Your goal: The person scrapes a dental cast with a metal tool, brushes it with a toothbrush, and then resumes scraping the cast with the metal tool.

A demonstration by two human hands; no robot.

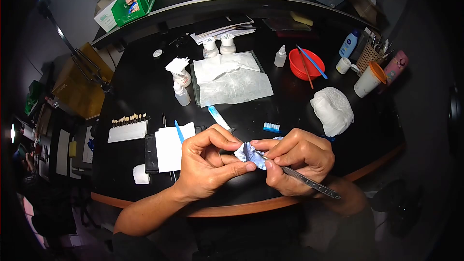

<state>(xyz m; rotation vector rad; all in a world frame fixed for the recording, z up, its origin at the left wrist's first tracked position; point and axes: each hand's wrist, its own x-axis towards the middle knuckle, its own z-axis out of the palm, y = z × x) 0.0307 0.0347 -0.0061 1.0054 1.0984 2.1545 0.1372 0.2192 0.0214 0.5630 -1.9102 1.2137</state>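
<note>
Close over the front of the bench, my left hand (209,160) pinches a small pale-blue and white dental plaster piece (254,156) between thumb and fingers. A dark streak runs across the piece. My right hand (300,160) is closed on a slim dark metal hand tool (313,183), whose marked handle points down to the right. Its tip end is at the plaster piece, largely hidden by the fingers. The right fingertips rest right at the piece's edge. Behind the hands lies a blue-bristled toothbrush (272,127).
Left of my hands are a white paper pad (169,148) and a tooth shade holder (127,131). Farther back lie tissue sheets (235,87) on a glass plate, dropper bottles (182,94) and a red bowl (300,71) with brushes across it. Crumpled tissue (332,110) sits at right.
</note>
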